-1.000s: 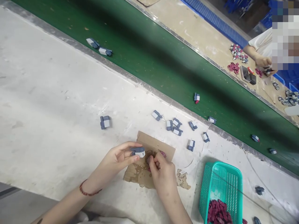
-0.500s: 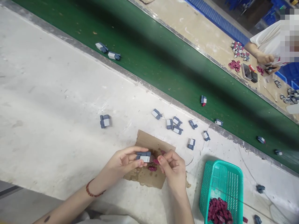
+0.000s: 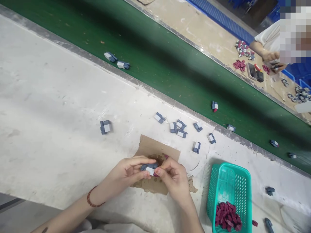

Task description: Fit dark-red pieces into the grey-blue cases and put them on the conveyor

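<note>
White, scuffed worktable (image 3: 48,97) fills the near side of the view, with a green conveyor belt (image 3: 170,64) running diagonally behind it. Low in the middle, over a stained scrap of cardboard (image 3: 150,147), the person's two bare hands meet. The left hand (image 3: 127,171) pinches a small grey-and-white plastic part (image 3: 149,168) between thumb and fingertips, fingers curled close around it, wrist angled in from the lower left with a red bead bracelet (image 3: 92,200) on it. The right hand (image 3: 176,178) comes in from below, its fingers narrowed to a tight pinch at the part's right end, where a bit of dark red piece (image 3: 156,174) shows against the fingertips; whether it is already seated in the part cannot be told.

Just right of the hands stands a teal mesh basket (image 3: 233,174) holding a heap of dark red pieces (image 3: 227,216). More grey-and-white parts lie loose on the table beyond the cardboard (image 3: 179,129), and one lies alone to the left (image 3: 105,127). Several ride on the belt (image 3: 116,61). At the far right, across the belt, another person's hands (image 3: 270,58) work at a tan bench.
</note>
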### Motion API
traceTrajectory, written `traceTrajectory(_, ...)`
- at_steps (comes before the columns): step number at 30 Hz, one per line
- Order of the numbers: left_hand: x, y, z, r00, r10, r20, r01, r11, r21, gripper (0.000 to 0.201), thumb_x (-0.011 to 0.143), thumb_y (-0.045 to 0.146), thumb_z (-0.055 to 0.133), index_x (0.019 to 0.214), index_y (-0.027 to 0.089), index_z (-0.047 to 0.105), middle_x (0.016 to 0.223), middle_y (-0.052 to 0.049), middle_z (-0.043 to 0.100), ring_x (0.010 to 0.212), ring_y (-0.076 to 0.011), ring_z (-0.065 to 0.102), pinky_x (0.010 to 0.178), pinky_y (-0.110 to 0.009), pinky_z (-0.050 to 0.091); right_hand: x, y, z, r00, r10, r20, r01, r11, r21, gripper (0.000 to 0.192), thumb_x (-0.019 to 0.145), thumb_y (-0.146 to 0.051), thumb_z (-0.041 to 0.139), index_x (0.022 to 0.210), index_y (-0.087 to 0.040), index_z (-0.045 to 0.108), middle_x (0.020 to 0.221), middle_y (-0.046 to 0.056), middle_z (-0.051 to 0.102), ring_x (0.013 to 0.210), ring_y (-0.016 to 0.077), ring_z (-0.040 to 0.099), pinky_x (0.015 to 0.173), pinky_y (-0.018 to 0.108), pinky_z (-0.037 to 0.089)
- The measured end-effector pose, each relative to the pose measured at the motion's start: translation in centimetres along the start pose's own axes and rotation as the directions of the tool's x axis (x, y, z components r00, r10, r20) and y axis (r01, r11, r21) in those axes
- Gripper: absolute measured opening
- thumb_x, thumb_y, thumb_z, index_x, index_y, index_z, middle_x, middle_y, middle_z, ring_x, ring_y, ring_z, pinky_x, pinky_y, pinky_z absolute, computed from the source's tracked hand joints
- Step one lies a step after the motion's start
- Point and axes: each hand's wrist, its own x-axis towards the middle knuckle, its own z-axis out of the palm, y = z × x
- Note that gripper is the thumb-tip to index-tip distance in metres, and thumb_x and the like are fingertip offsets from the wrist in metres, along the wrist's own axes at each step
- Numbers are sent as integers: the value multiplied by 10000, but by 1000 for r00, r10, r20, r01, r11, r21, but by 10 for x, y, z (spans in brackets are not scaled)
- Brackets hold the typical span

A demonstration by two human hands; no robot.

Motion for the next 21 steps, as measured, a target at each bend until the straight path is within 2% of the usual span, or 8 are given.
traceTrajectory(4,3,-2,-2,999,49,-9,-48,993,108,323,699,332,786,997,210,787,967,-73,721,743,-193,685,664,-246,592,0,3,6,996,-54,-64,57,998,37,344,773,-462,672,606,-207,512,481,-57,482,450,88,398,446,213,305)
traceTrajectory(7,4,4,-3,999,31,-30,-25,982,186,335,677,361,803,980,219,795,977,-76,742,791,-224,684,691,-259,592,-5,5,11,988,-60,-140,78,989,126,345,744,-476,694,610,-213,515,458,-63,491,414,86,409,435,214,331)
traceTrajectory(10,5,17,0,998,-50,31,40,960,278,323,694,376,798,992,251,796,899,-64,766,751,-243,687,624,-255,582,-16,6,12,977,-44,-210,85,978,190,331,739,-471,702,628,-217,522,452,-69,500,400,86,420,424,212,340)
traceTrajectory(14,11,29,12,982,-116,151,60,940,335,295,692,379,796,972,286,798,795,-47,771,698,-262,700,560,-261,569,-35,5,8,950,-84,-300,135,979,155,271,793,-437,678,679,-209,586,511,-53,550,458,104,503,471,221,403)
traceTrajectory(16,19,34,23,968,-131,213,48,932,358,307,653,381,814,941,275,802,791,-56,773,704,-277,712,560,-270,574,-46,6,0,935,-115,-336,159,981,107,238,818,-423,666,733,-203,632,558,-37,592,500,115,541,510,229,436)
traceTrajectory(18,31,45,35,960,-103,261,-13,913,407,303,618,384,829,890,253,803,818,-67,774,728,-284,718,596,-282,585,-60,6,-17,912,-180,-369,201,979,20,210,855,-405,628,827,-202,674,624,-16,638,558,131,584,550,236,458)
traceTrajectory(20,50,62,46,966,-15,257,-116,866,486,291,608,384,832,856,238,790,845,-61,772,752,-279,714,633,-293,589,-80,9,-40,864,-260,-431,222,965,-138,214,904,-377,559,913,-211,692,707,9,670,643,152,621,601,248,477)
traceTrajectory(21,62,72,50,973,57,225,-172,830,531,286,617,388,825,853,233,778,847,-51,769,758,-272,708,649,-302,590,-91,11,-54,827,-287,-484,190,952,-240,221,928,-355,522,917,-218,695,747,21,676,694,164,630,635,258,483)
